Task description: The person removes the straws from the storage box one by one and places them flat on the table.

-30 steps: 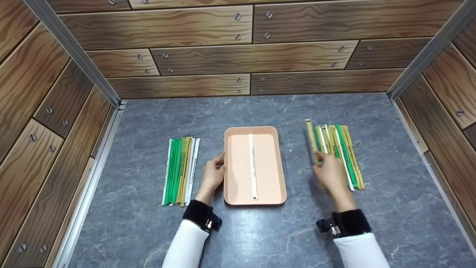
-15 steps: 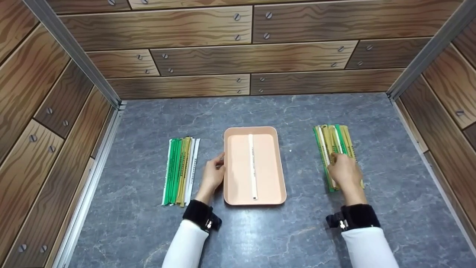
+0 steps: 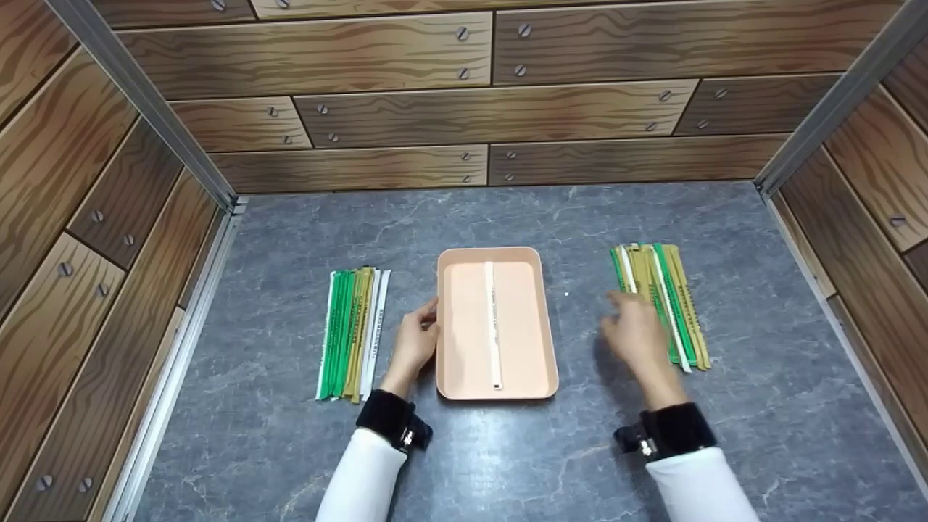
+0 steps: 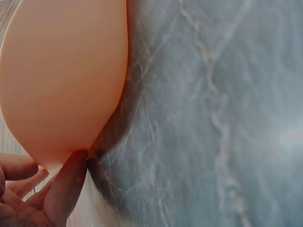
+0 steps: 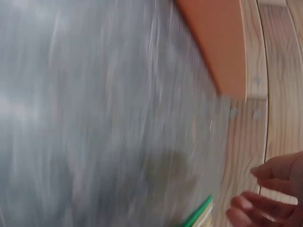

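Observation:
A pale peach tray [image 3: 446, 348] lies in the middle of the table with one slim white wrapped stick [image 3: 493, 326], marked with dark print, lengthwise in it. My left hand [image 3: 417, 339] pinches the tray's left side; in the left wrist view the thumb [image 4: 68, 189] presses the tray wall [image 4: 66, 71] with the fingers across from it. At the right, my right hand [image 3: 639, 333] hovers over the left edge of a row of green, gold and white wrapped sticks [image 3: 670, 290]. Its fingers [image 5: 270, 205] are loosely bent and apart from the thumb, holding nothing.
Left of the tray lies a second row of wrapped sticks [image 3: 351, 333], sorted white, green, gold and white. Wood-patterned walls [image 3: 399, 116] enclose the grey marbled table [image 3: 507, 464] at the back and both sides.
My right hand held a gold wrapped stick left of the right row, then moved right over the row. It has now come back left without the stick. My left hand has stayed put.

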`<state>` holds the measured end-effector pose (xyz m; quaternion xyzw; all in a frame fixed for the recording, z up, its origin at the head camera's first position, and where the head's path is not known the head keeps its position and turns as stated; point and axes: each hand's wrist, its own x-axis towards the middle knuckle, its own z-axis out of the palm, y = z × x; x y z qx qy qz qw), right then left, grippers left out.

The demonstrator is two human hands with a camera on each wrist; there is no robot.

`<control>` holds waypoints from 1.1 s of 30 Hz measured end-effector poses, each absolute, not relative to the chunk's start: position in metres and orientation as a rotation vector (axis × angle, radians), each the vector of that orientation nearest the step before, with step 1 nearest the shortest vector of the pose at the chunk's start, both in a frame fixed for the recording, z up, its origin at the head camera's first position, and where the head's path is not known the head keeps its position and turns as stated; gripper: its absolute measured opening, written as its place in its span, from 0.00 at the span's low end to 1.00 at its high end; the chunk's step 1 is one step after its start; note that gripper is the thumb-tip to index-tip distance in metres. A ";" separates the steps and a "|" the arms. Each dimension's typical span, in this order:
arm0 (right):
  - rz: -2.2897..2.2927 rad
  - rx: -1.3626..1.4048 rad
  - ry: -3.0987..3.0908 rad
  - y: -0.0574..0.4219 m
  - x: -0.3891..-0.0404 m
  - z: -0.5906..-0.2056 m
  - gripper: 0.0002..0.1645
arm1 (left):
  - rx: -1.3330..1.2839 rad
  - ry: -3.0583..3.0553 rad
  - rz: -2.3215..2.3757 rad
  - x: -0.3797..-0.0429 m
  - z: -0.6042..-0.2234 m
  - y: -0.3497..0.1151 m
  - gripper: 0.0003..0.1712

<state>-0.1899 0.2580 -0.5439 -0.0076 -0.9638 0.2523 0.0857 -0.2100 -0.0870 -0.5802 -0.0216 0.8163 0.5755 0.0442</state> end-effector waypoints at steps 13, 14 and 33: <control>0.817 0.575 -2.977 0.153 -0.184 -0.553 0.20 | -0.054 2.518 1.766 -0.210 -0.580 -0.086 0.29; 0.807 0.592 -2.986 0.148 -0.184 -0.555 0.19 | -0.052 2.519 1.770 -0.210 -0.580 -0.086 0.29; 0.686 0.375 -3.092 0.114 -0.193 -0.580 0.29 | -0.074 2.539 1.748 -0.210 -0.581 -0.086 0.29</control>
